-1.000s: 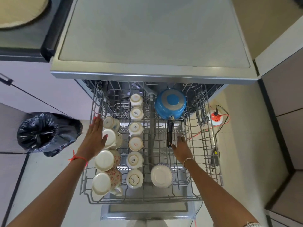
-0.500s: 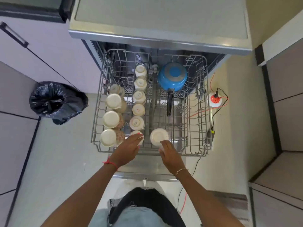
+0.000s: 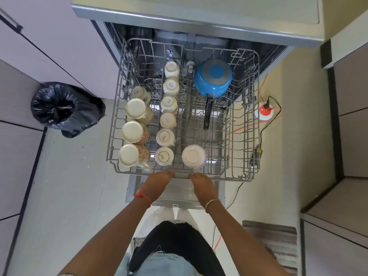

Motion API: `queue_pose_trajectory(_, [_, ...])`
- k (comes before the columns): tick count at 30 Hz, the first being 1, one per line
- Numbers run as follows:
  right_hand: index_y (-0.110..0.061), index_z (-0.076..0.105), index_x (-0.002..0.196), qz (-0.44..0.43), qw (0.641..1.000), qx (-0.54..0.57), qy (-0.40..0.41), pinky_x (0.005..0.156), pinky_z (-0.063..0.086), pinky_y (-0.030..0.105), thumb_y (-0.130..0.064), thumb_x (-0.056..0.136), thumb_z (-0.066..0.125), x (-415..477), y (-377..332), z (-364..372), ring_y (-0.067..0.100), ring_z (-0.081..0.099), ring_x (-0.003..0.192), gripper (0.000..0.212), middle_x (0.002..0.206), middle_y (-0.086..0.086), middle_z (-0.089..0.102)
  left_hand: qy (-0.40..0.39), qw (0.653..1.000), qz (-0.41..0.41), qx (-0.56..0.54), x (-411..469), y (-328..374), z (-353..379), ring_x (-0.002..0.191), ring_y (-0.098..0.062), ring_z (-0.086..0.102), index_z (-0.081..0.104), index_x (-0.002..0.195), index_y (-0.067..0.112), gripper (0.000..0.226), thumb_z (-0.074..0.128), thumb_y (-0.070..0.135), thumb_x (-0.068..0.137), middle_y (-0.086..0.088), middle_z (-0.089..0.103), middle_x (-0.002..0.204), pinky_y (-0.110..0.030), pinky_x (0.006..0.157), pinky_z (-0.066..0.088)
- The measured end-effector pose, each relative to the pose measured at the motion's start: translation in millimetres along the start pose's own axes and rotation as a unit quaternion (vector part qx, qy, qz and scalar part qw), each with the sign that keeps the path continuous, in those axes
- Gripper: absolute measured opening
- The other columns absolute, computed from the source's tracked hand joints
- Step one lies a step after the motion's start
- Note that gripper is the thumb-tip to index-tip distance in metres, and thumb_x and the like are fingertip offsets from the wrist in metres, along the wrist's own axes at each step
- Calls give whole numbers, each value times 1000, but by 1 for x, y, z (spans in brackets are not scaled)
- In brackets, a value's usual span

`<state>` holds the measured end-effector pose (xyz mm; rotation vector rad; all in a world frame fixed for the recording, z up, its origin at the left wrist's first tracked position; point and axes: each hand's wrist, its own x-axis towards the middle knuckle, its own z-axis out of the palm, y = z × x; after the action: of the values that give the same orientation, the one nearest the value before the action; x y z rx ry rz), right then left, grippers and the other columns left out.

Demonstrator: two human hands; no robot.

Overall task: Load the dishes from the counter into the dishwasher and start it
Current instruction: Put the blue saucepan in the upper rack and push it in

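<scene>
Half a second before, the left hand had rested on the front small cup and the right hand on the bowl. Both had since dropped back to the front rail of the rack, and the view had pulled higher, so more of the person's lap showed. The hands sat side by side, slightly apart, knuckles up and fingers folded onto the rail. The fingertips were tucked under it out of sight, so how firmly they gripped could not be judged. The rack stood pulled out over the open dishwasher door with the dishes in it, all upside down. Four mugs ran down the left side and six cups down the middle. The bowl sat at the front, just right of the nearest cup, and a blue pan lay at the back right, its black handle pointing forward. The lower rack beneath was mostly screened by wires. The dishwasher's inside was dark, and the counter above was cut off by the top edge. A black bin bag stood on the floor to the left, an orange socket lay to the right, and a blurred mat lay near the person's feet.
</scene>
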<state>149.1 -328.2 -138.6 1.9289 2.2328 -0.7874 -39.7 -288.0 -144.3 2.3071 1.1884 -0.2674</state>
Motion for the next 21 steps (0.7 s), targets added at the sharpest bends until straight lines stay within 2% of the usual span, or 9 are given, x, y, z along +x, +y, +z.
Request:
queue_pose_trajectory(5, [-16,71,77,-37,998,-38,-21,41,50,20,-8,26,91,5,5,-4,11,63,48,55,61,-3,67,1,998,30,52,5,2,1,47,-11,64,73,81,15,53,92,5,32,1,69,64,-20,38,50])
queue_pose_trajectory(9, [-18,72,75,-60,997,-44,-14,40,47,18,-13,25,92,6,5,-7,9,61,44,54,57,-4,65,12,997,50,57,5,0,5,48,-11,64,73,82,15,55,94,10,31,2,69,64,-20,38,50])
queue_pose_trajectory(18, [-19,73,69,-39,997,-56,30,38,43,15,-8,27,90,52,13,-38,9,61,43,47,55,-3,65,68,995,22,67,49,-12,-25,53,-16,66,72,82,12,53,89,-1,34,-1,69,65,-23,39,51])
queue_pose_trajectory(21, [-20,72,64,-30,997,-51,41,35,43,17,-4,25,89,79,19,-59,11,60,39,46,50,-4,64,77,993,11,84,76,-17,-48,47,-16,64,71,75,13,48,85,-4,33,0,66,59,-19,37,47])
